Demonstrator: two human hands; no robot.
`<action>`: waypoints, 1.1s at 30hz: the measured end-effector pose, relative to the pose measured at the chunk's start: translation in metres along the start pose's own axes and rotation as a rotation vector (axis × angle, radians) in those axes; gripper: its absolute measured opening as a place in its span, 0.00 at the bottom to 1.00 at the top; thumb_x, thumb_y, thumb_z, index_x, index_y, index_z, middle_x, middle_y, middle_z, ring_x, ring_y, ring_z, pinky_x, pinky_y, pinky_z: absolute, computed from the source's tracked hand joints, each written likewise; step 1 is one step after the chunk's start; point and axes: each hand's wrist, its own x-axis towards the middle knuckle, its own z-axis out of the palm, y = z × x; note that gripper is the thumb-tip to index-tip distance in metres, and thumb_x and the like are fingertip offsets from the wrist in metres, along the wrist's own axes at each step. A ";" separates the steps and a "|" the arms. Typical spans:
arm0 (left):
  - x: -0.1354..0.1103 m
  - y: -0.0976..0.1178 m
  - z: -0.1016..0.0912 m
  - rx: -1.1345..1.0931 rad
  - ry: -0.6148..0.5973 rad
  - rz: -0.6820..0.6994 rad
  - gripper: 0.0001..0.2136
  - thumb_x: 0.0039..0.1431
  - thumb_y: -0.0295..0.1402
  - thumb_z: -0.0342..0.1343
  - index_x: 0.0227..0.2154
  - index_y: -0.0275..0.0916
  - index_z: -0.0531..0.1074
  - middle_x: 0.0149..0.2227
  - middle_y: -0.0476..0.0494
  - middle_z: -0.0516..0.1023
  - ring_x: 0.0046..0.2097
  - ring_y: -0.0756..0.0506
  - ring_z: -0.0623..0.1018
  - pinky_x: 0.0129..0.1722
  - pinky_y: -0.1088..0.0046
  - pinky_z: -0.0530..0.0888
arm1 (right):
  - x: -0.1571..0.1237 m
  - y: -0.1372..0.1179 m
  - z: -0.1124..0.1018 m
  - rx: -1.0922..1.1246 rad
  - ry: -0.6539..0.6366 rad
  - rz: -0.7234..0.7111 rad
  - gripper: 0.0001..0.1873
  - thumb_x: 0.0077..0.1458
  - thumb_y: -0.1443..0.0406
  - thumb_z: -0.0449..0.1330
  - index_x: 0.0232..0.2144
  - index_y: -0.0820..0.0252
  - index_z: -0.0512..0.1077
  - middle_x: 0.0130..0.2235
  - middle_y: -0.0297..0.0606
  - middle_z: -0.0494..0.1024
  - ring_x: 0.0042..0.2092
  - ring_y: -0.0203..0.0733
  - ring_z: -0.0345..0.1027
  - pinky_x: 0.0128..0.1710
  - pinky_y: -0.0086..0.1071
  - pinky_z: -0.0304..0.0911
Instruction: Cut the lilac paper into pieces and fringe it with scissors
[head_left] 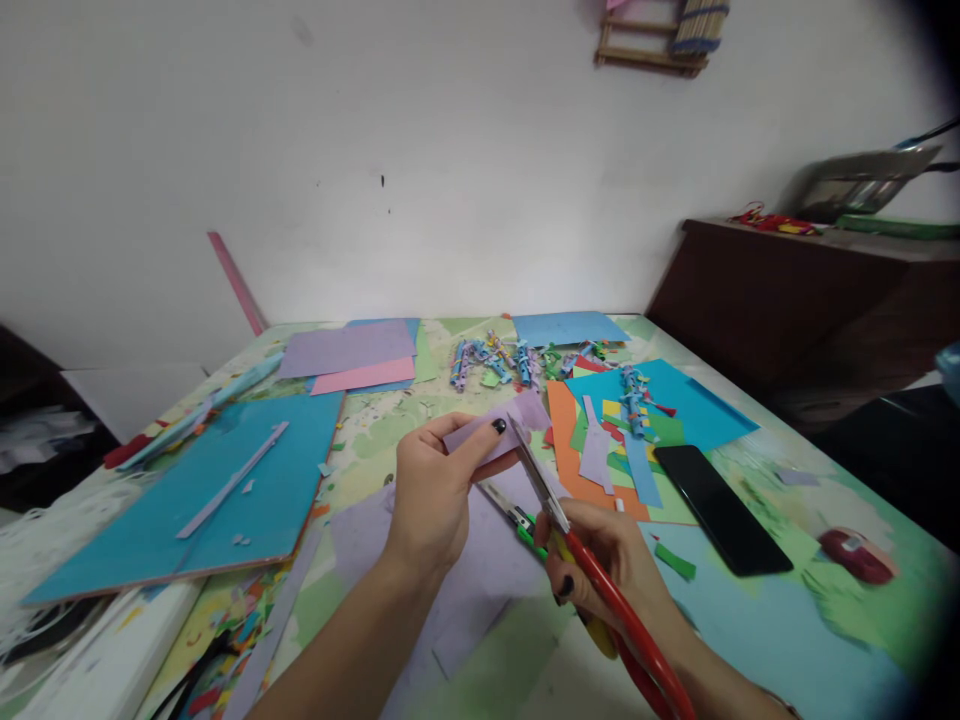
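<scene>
In the head view, my main worry is the left thumb: the tips of the scissors (592, 568) lie right beside it, so a small slip of the right grip (621, 555) could nick it. The lilac paper piece (534, 408) is held up off the counter (382, 440) with nothing behind it, so I judge it could bend under the blades and send a cut crooked. The green-handled cutter (531, 538) lies just below on the larger lilac sheet (487, 570); if the right grip dropped, it could knock it.

As for the grips, my left grip (433, 488) is pinched on the paper piece, thumb on the near face and fingers behind, in the middle of the scene. My right grip is wrapped around the red handles, near and to the right, the scissors pointing far and left. The blades look almost together; whether paper sits between them, I can't tell. Nor can I tell if the right grip touches the cutter.
</scene>
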 end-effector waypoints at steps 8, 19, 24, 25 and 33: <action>0.000 0.000 0.001 -0.023 0.016 -0.008 0.07 0.41 0.28 0.66 0.22 0.32 0.74 0.25 0.46 0.78 0.29 0.47 0.79 0.36 0.66 0.79 | 0.000 -0.007 0.004 0.034 0.007 0.050 0.29 0.36 0.43 0.68 0.25 0.62 0.67 0.17 0.27 0.60 0.19 0.29 0.49 0.16 0.24 0.45; 0.000 0.001 0.000 -0.008 0.018 -0.008 0.08 0.40 0.30 0.67 0.22 0.33 0.74 0.25 0.45 0.79 0.31 0.45 0.80 0.36 0.65 0.79 | 0.000 -0.004 0.004 0.049 0.016 0.056 0.29 0.35 0.43 0.69 0.26 0.61 0.67 0.16 0.28 0.63 0.17 0.29 0.49 0.15 0.24 0.46; -0.001 0.000 0.001 -0.008 0.017 -0.014 0.07 0.41 0.29 0.66 0.22 0.32 0.73 0.25 0.45 0.79 0.29 0.47 0.79 0.33 0.69 0.79 | -0.003 0.000 0.001 0.077 -0.046 -0.029 0.29 0.40 0.44 0.66 0.31 0.63 0.70 0.18 0.32 0.68 0.19 0.31 0.54 0.18 0.26 0.50; -0.001 0.000 0.001 -0.008 0.020 -0.013 0.07 0.41 0.28 0.66 0.22 0.32 0.73 0.25 0.45 0.79 0.29 0.47 0.79 0.33 0.69 0.79 | -0.003 0.000 0.001 0.079 -0.057 -0.031 0.29 0.41 0.44 0.66 0.32 0.63 0.70 0.19 0.32 0.69 0.20 0.32 0.55 0.19 0.26 0.50; -0.001 0.000 0.002 -0.005 0.009 -0.004 0.07 0.42 0.28 0.66 0.22 0.32 0.74 0.25 0.44 0.79 0.29 0.47 0.79 0.35 0.67 0.79 | -0.001 0.001 0.001 0.030 -0.032 -0.002 0.24 0.42 0.50 0.69 0.30 0.62 0.70 0.19 0.30 0.67 0.20 0.30 0.53 0.20 0.25 0.49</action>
